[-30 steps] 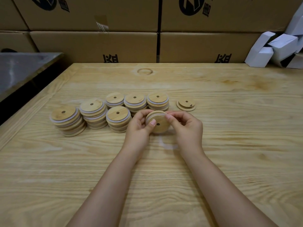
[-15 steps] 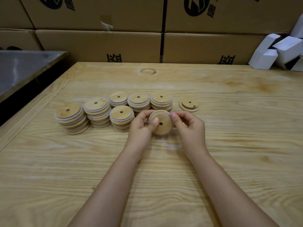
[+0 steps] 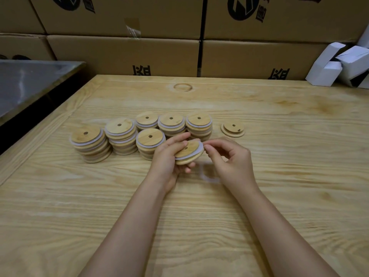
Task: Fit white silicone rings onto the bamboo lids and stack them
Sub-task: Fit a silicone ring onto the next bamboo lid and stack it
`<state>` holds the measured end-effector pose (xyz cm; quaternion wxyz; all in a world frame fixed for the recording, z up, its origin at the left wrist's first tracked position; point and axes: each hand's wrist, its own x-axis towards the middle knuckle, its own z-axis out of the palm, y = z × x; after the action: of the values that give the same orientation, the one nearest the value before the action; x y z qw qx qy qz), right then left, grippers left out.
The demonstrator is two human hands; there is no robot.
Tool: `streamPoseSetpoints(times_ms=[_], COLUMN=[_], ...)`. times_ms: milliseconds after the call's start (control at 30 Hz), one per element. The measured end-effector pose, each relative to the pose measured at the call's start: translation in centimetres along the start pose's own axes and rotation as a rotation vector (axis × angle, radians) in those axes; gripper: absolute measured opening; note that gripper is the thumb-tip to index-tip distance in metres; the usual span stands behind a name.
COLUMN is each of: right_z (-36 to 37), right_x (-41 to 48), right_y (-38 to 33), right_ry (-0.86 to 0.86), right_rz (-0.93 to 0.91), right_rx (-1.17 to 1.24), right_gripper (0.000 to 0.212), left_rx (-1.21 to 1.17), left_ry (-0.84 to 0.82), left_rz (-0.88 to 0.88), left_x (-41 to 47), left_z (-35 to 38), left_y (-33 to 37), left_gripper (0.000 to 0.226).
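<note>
Six stacks of ringed bamboo lids (image 3: 85,134) on one wooden table (image 3: 279,196), lids per stack too blurred to count, plus one hand-held ringed lid (image 3: 188,151), one bare lid (image 3: 232,128) lying alone and one loose silicone ring (image 3: 206,178) flat on the wood. Two hands in view: one left hand (image 3: 167,156), one right hand (image 3: 233,162), with two bare forearms (image 3: 129,226). Behind the table six cardboard boxes (image 3: 123,54) partly in view, one grey metal surface (image 3: 30,80) at the left, and a heap of white cartons (image 3: 327,70) at the right — at least three, exact number unclear.
</note>
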<state>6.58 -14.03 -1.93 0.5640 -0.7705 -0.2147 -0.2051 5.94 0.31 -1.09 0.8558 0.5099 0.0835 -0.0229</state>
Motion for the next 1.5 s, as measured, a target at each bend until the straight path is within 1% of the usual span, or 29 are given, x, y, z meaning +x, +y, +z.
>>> streamPoseSetpoints(times_ms=[200,267,367,500,567,667,800,1100,1233,1333,1500], right_z=[-0.3,-0.4,-0.5,-0.6,-0.6,-0.4,-0.2,0.2,0.0,-0.1,-0.3], right_x=[-0.1,-0.2,-0.3,-0.3,-0.4,-0.5,-0.5,-0.6,-0.5,-0.5,-0.5], right_y=[-0.2,-0.2,-0.4,-0.7,-0.8,-1.0,-1.2,-1.2,-1.0,-1.0,-0.6], right_ry=[-0.007,-0.031,-0.068,-0.097,-0.095,-0.074,-0.018,0.01,0.001,-0.004,0.005], right_rz=[-0.293,-0.385,-0.456,-0.532,-0.538,-0.533,-0.557,-0.549,-0.507,-0.526,-0.54], right_rx=[-0.183,-0.23,-0.286,-0.373,-0.381,-0.38,-0.409,-0.404,-0.386,-0.398,-0.441], right_gripper=[0.012,0.013,0.013,0.031,0.029,0.02,0.014,0.016,0.015,0.018,0.028], left_rx=[0.041,0.051,0.063,0.039,0.027,-0.014,-0.033,-0.102,-0.068,-0.029,0.006], left_ry=[-0.021,-0.034,-0.057,-0.108,-0.138,-0.188,-0.208,-0.203,-0.218,-0.243,-0.202], left_rz=[-0.085,-0.113,-0.151,-0.199,-0.228,-0.266,-0.262,-0.249,-0.229,-0.206,-0.161], left_x=[0.1,0.1,0.2,0.4,0.4,0.4,0.4,0.5,0.4,0.4,0.3], left_z=[-0.6,-0.8,-1.1,-1.5,-1.6,-1.7,-1.8,-2.0,-1.9,-1.8,-1.6], left_y=[0.3,0.4,0.4,0.4,0.5,0.4,0.3,0.3,0.3,0.3,0.1], left_gripper=[0.029,0.029,0.029,0.031,0.031,0.032,0.033,0.033,0.034,0.035,0.034])
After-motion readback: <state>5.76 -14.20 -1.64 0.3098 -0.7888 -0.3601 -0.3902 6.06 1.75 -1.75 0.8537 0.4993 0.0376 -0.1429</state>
